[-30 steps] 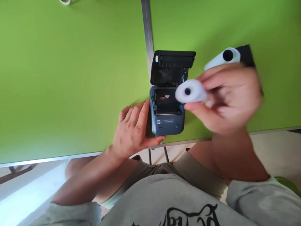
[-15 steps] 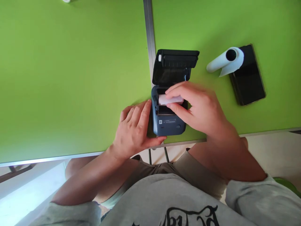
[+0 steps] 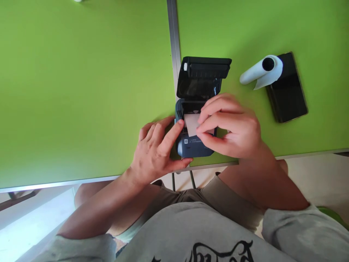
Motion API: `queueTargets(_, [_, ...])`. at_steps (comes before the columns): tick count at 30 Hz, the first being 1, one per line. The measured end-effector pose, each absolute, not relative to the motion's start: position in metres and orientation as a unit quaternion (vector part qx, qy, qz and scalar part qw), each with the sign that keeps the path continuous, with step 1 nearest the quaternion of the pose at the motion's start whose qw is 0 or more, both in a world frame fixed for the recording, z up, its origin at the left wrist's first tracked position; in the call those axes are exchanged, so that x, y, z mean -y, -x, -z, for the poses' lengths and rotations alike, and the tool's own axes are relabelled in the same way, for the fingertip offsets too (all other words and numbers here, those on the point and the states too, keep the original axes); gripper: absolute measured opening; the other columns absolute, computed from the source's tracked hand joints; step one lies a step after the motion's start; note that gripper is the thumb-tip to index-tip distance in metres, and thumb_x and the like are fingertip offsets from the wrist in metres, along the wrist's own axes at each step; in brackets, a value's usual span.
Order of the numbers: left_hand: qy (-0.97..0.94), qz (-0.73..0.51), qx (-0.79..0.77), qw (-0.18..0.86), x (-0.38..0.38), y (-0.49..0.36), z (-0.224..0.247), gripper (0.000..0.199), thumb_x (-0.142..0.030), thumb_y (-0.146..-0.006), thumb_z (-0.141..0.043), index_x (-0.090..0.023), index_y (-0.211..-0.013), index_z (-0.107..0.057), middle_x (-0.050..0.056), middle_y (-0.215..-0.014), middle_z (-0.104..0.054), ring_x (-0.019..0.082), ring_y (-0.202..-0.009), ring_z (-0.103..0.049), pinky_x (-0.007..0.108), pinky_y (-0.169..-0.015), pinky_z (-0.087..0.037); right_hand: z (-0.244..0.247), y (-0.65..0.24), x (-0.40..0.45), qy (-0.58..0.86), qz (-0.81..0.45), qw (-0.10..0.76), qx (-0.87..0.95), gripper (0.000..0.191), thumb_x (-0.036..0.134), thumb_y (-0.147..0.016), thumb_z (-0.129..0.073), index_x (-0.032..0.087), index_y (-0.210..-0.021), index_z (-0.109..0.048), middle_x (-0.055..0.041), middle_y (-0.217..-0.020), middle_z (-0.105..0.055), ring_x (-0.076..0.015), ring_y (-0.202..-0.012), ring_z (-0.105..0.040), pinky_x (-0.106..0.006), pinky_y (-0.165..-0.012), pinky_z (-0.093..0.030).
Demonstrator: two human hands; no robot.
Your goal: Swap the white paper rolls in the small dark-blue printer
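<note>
A small dark blue label printer (image 3: 195,147) lies at the table's front edge, its black lid (image 3: 200,78) tipped back on the far side. My left hand (image 3: 154,151) braces the printer's left side, thumb along its front and index fingertip on the rim of the opening. White paper (image 3: 191,123) shows in the printer's compartment. A loose end of it is pinched between the thumb and fingers of my right hand (image 3: 233,127), which hides the compartment's right part and some of the printer's front.
To the right, a partly unrolled white roll (image 3: 252,71) with a dark core rests against a black phone (image 3: 289,91). A metal seam (image 3: 173,36) divides the green table (image 3: 95,91). At the top left edge a small white thing (image 3: 77,1) is cut off.
My right hand has drawn the paper's end toward the printer's front, so a flat flap now shows. My left index finger has moved from the printer's side onto the rim.
</note>
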State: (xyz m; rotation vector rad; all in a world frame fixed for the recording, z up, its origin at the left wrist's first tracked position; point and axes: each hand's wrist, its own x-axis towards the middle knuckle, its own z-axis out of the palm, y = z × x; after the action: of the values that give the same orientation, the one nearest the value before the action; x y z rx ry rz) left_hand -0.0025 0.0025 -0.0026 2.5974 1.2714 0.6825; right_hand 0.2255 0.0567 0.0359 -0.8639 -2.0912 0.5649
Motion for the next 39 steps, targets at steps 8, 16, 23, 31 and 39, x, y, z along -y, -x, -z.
queueTargets(8, [-0.871, -0.202, -0.434, 0.107, -0.001, 0.003, 0.001, 0.063, -0.066, -0.091, -0.064, -0.043, -0.149, -0.053, 0.014, -0.142, -0.054, 0.030, -0.119, -0.057, 0.049, -0.105, -0.043, -0.024, -0.230, -0.056, 0.313, -0.249, 0.421, 0.814, 0.014, 0.026, -0.085, -0.069, 0.026, -0.072, -0.064, 0.0015, -0.081, -0.070, -0.0193, -0.088, -0.066, -0.042, -0.081, -0.055])
queueTargets(16, [-0.880, -0.201, -0.418, 0.106, -0.001, 0.005, 0.000, 0.051, -0.062, -0.092, -0.065, -0.045, -0.139, -0.060, 0.014, -0.146, -0.050, 0.032, -0.124, -0.055, 0.052, -0.105, -0.043, -0.007, -0.236, -0.063, 0.451, -0.237, 0.536, 0.673, 0.026, 0.035, -0.097, -0.056, 0.026, -0.073, -0.062, -0.0025, -0.077, -0.061, -0.0190, -0.075, -0.062, -0.039, -0.069, -0.052])
queueTargets(23, [-0.884, -0.207, -0.405, 0.106, -0.002, 0.006, 0.002, 0.045, -0.060, -0.093, -0.063, -0.043, -0.135, -0.058, 0.017, -0.145, -0.047, 0.034, -0.125, -0.055, 0.055, -0.104, -0.044, 0.005, -0.239, -0.065, 0.465, -0.353, 0.475, 0.659, 0.045, 0.039, -0.094, -0.060, 0.037, -0.137, -0.047, -0.0070, -0.146, -0.058, -0.0248, -0.132, -0.062, -0.045, -0.101, -0.055])
queueTargets(31, [-0.887, -0.203, -0.402, 0.101, -0.004, 0.005, -0.001, 0.045, -0.058, -0.095, -0.060, -0.041, -0.136, -0.052, 0.019, -0.142, -0.046, 0.035, -0.121, -0.056, 0.055, -0.102, -0.045, 0.003, -0.237, -0.067, 0.420, -0.389, 0.504, 0.646, 0.060, 0.057, -0.093, -0.055, 0.037, -0.147, -0.036, -0.0056, -0.139, -0.065, -0.0249, -0.131, -0.063, -0.050, -0.113, -0.052])
queueTargets(39, [-0.889, -0.202, -0.399, 0.096, -0.005, 0.006, -0.001, 0.050, -0.054, -0.096, -0.061, -0.042, -0.141, -0.041, 0.019, -0.144, -0.045, 0.034, -0.119, -0.056, 0.053, -0.101, -0.044, -0.002, -0.236, -0.062, 0.433, -0.423, 0.491, 0.626, 0.044, 0.054, -0.097, -0.058, 0.030, -0.133, -0.055, -0.0042, -0.139, -0.064, -0.0235, -0.136, -0.059, -0.047, -0.122, -0.046])
